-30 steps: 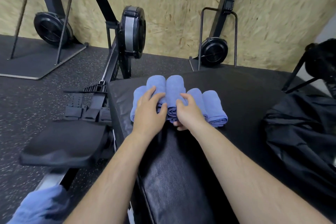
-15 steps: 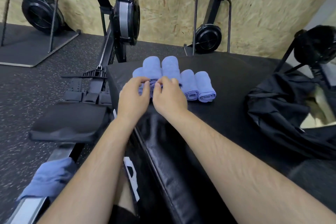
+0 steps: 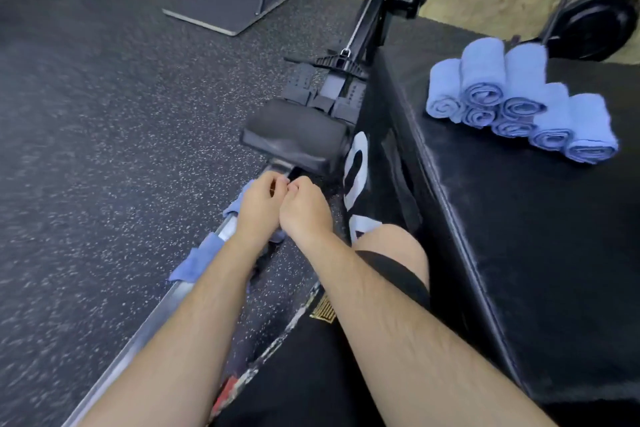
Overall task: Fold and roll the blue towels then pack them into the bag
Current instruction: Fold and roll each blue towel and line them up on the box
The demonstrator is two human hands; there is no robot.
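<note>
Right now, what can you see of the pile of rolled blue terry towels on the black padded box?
The pile of rolled blue terry towels has seven tight rolls: five side by side, two stacked on top toward the left. Soft, fluffy cloth, spiral ends facing the camera. It sits near a far corner of the black padded box, touched by nothing else.
</note>
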